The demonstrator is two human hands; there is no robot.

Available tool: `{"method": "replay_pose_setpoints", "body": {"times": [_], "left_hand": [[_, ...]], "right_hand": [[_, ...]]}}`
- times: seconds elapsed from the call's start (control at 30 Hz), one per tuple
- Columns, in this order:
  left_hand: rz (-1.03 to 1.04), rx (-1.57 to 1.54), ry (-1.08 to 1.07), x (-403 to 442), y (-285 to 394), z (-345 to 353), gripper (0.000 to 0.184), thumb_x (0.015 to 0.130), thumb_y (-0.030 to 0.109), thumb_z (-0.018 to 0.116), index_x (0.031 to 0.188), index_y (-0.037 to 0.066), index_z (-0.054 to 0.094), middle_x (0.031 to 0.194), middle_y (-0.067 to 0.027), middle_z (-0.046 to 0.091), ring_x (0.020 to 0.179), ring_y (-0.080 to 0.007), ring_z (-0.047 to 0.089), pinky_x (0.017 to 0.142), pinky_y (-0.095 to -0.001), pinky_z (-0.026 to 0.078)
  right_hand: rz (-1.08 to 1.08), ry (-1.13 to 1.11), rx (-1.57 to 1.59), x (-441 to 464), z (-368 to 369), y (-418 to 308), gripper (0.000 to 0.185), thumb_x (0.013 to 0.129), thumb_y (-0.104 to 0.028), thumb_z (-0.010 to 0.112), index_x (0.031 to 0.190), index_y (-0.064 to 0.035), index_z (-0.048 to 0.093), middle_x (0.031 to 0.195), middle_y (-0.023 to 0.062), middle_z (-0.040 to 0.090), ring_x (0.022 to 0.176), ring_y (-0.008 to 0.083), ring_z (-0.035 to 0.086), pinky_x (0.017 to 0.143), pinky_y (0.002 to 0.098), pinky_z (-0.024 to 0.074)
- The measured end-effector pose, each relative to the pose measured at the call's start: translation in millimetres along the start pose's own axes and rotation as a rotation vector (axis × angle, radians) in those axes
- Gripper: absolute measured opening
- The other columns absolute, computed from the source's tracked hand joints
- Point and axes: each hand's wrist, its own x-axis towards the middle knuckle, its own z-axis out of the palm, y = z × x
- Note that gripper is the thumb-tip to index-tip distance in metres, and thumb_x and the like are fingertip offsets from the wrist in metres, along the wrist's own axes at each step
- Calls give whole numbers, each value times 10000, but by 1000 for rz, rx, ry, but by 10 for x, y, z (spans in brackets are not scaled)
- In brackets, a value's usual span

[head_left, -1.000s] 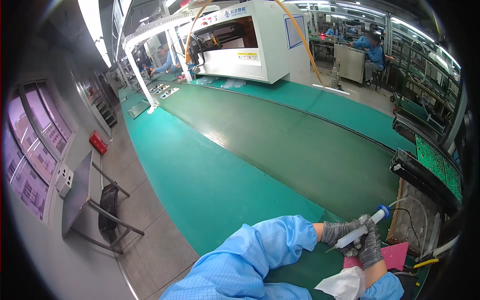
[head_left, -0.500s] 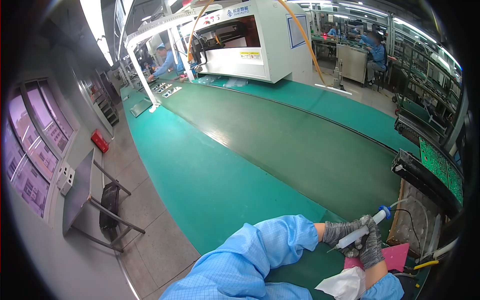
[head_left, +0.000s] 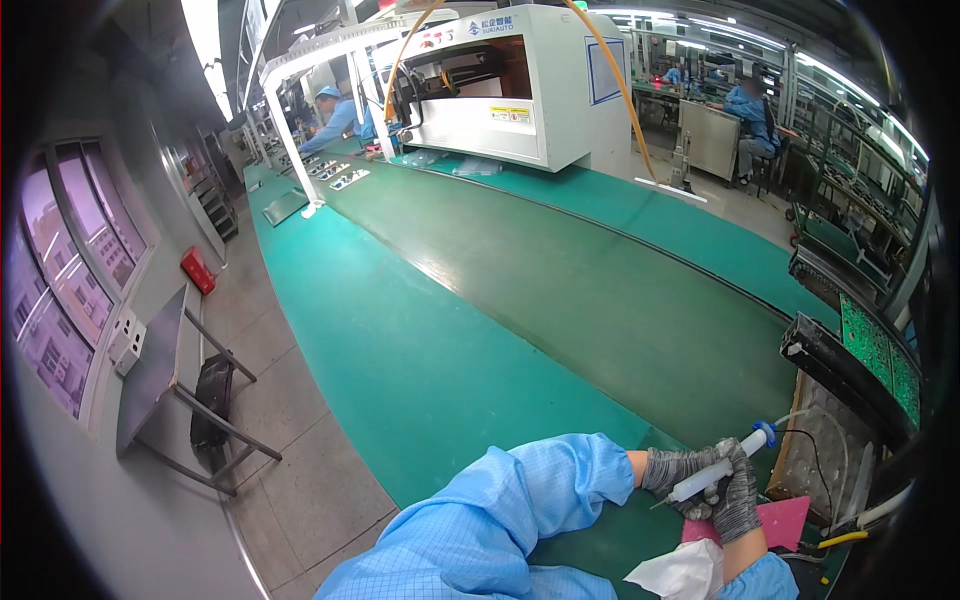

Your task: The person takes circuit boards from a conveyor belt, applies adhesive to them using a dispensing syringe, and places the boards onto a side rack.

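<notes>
A white dispensing syringe [head_left: 702, 481] with a blue cap and a thin needle slants across both my hands, needle end toward the lower left. My right hand [head_left: 738, 500], in a grey knitted glove, is wrapped round its barrel. Close against it, my left hand [head_left: 683, 468], gloved the same way, is closed at the barrel too; part of its fingers is hidden behind the syringe. A thin tube runs from the blue cap toward the right. Under the hands lies a pink sheet [head_left: 783, 522], and a white cloth [head_left: 680, 572] is beside my right wrist.
A green-topped bench with a conveyor belt [head_left: 560, 290] stretches away to a white machine [head_left: 480, 105]. Green circuit boards [head_left: 875, 350] stand in a rack at right, above a worn tray [head_left: 820, 440]. Yellow-handled pliers [head_left: 843, 539] lie nearby. A co-worker [head_left: 335, 120] is at the far end.
The head view has shifted slightly, so the background sits a little lower. Both hands stay on the syringe, with only a small movement.
</notes>
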Motion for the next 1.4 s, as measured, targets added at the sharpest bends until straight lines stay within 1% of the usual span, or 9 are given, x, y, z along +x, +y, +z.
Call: {"method": "replay_pose_setpoints", "body": {"times": [0.1, 0.2, 0.3, 0.4, 0.5, 0.6, 0.9, 1.0, 1.4], "left_hand": [[19, 47, -27, -67, 22, 61, 495, 668, 592, 586, 867, 142, 539, 668, -69, 579, 627, -242, 577, 560, -376, 489], [26, 42, -1, -34, -3, 29, 497, 666, 595, 590, 878, 150, 528, 674, -63, 571, 611, -234, 571, 553, -372, 488], [-75, -30, -3, 113, -33, -149, 494, 662, 597, 595, 875, 156, 526, 666, -52, 560, 607, -226, 565, 555, -369, 488], [-31, 4, -61, 66, -17, -99, 494, 656, 599, 599, 865, 156, 531, 647, -41, 548, 613, -213, 560, 560, -367, 486], [-3, 20, -39, 31, -11, -60, 496, 656, 600, 596, 860, 151, 537, 653, -47, 559, 628, -218, 567, 563, -371, 486], [6, -68, -15, -2, -24, 7, 463, 719, 542, 575, 909, 125, 515, 655, -63, 558, 565, -208, 570, 508, -341, 501], [7, -25, -25, -117, 13, 137, 447, 694, 542, 607, 865, 141, 511, 660, -52, 549, 592, -191, 562, 546, -342, 505], [1, 62, 19, -52, 14, 49, 510, 680, 587, 578, 895, 126, 533, 696, -64, 571, 642, -220, 586, 574, -365, 523], [22, 15, -19, -39, -18, 22, 513, 702, 593, 552, 909, 126, 512, 681, -67, 558, 611, -214, 585, 556, -368, 525]], "right_hand": [[3, -37, 41, -6, 16, 1, 184, 816, -284, 516, 777, -110, 469, 607, 20, 467, 361, 109, 395, 280, 218, 310], [-7, 107, -20, -82, 137, -37, 179, 822, -282, 505, 776, -113, 469, 601, 19, 463, 357, 108, 384, 282, 222, 301], [5, 98, -14, -96, 164, -52, 184, 819, -290, 509, 780, -115, 466, 582, 13, 459, 357, 106, 384, 287, 223, 302], [21, 41, -27, -86, 113, -56, 187, 810, -296, 522, 793, -117, 467, 562, 6, 454, 357, 106, 386, 292, 222, 306], [26, 124, -65, -107, 140, -67, 191, 807, -298, 530, 796, -117, 469, 551, 3, 451, 357, 103, 388, 293, 223, 309], [9, 165, -92, -84, 134, -50, 194, 811, -303, 525, 797, -116, 473, 548, 2, 449, 356, 99, 389, 294, 222, 310], [12, 129, -87, -52, 67, -36, 216, 811, -319, 532, 807, -111, 476, 573, 3, 470, 363, 96, 404, 292, 215, 315], [12, 111, -62, -52, 85, -36, 211, 810, -314, 531, 806, -110, 477, 589, 10, 477, 368, 98, 411, 289, 214, 316], [18, 86, -13, -51, 72, -27, 203, 805, -298, 537, 821, -103, 483, 595, 16, 480, 372, 109, 411, 287, 218, 312]]}}
